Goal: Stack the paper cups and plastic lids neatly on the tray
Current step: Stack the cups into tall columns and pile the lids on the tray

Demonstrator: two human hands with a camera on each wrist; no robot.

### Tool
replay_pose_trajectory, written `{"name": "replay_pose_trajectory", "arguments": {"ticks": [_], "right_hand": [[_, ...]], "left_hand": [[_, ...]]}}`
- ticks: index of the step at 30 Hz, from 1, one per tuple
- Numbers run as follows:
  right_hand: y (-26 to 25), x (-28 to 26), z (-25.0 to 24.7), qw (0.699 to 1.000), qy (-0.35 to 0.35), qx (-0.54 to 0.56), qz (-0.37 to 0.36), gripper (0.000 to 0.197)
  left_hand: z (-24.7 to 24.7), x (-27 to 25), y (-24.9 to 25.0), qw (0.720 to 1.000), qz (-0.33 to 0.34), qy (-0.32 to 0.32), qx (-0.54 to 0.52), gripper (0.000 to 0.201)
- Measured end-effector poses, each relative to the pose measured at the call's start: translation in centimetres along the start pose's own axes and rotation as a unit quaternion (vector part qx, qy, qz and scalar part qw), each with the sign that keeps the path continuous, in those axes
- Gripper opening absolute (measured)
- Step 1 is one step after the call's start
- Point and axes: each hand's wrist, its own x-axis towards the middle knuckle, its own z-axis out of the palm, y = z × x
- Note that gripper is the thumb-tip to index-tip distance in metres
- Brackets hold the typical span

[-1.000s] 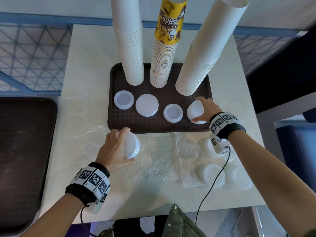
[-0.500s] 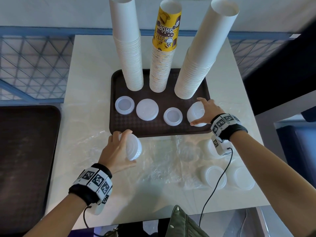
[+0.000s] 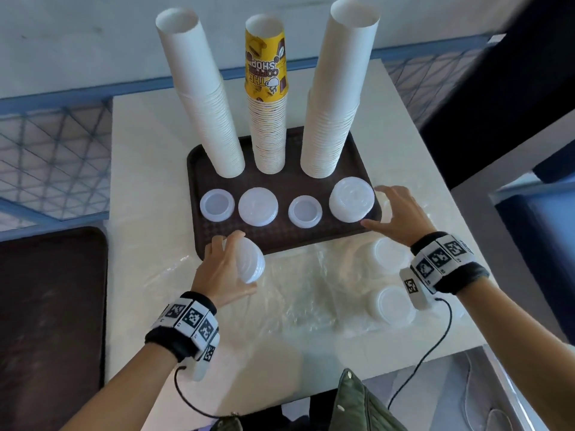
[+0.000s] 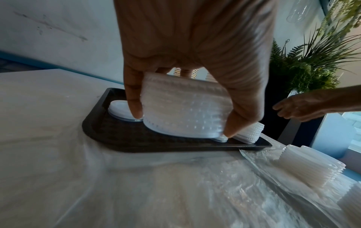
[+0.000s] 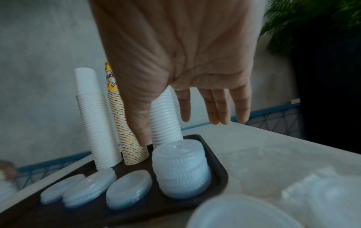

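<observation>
Ribbed translucent lids [image 4: 183, 108] — a tilted round stack gripped by left hand [image 3: 222, 269].

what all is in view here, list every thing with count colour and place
white paper cup stacks: two, white, back of tray, left and right
yellow printed cup stack: one, yellow and white, back of tray, middle
brown tray: one, dark brown, centre of table
lid stacks on tray: four, translucent white, a row along the tray's front; the rightmost is tallest
held lid stack: one, translucent white, tilted at the tray's near left edge
loose lid stacks: at least two, translucent white, on the plastic wrap, right of table
plastic wrap: clear, crumpled, table front
table: one, white
second tray: one, dark brown, far left
plants: green, behind the table
left hand: grips the held lid stack
right hand: open, beside the tallest lid stack
</observation>
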Motion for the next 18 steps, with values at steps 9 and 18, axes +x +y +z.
{"name": "replay_pose_trajectory", "arguments": {"ticks": [9, 18], "right_hand": [[4.6, -8.9, 2.7, 0.999, 0.048, 0.016, 0.004, 0.056], [5.7, -13.8, 6.8, 0.999, 0.027, -0.015, 0.031, 0.076]], "left_hand": [[-1.5, 5.9, 1.7, 1.0, 0.01, 0.004, 0.02, 0.098], [-1.6, 11.5, 3.5, 0.998, -0.011, 0.022, 0.058, 0.095]]}}
